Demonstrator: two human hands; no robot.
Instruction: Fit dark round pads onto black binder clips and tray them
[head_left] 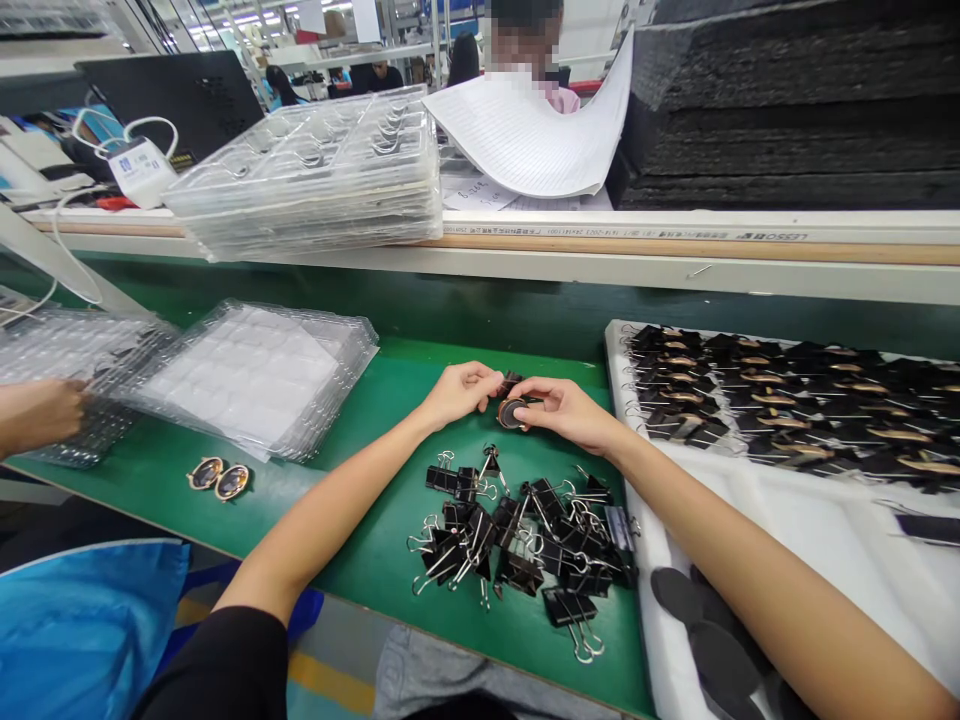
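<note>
Over the green table my left hand [466, 388] pinches a small black binder clip [510, 382], partly covered by the fingers. Thumb and fingers of my right hand [566, 412] are closed on a round dark disc with a gold-brown rim [512, 414]. The clip and the disc are very close together; whether they touch I cannot tell. A loose pile of black binder clips [525, 540] with silver wire handles lies just below both hands. To the right, a white foam tray [787, 500] carries rows of clips clamped on gold-edged pieces, and several black round pads [720, 660].
Left of my forearm lie two round, gold-rimmed lens pieces [218, 479]. Behind them are clear plastic trays [255, 375] with a white sheet. Another person's hand [45, 415] is at the far left. A shelf edge [525, 240] crosses behind, bearing stacked clear trays [315, 180] and black foam [795, 110].
</note>
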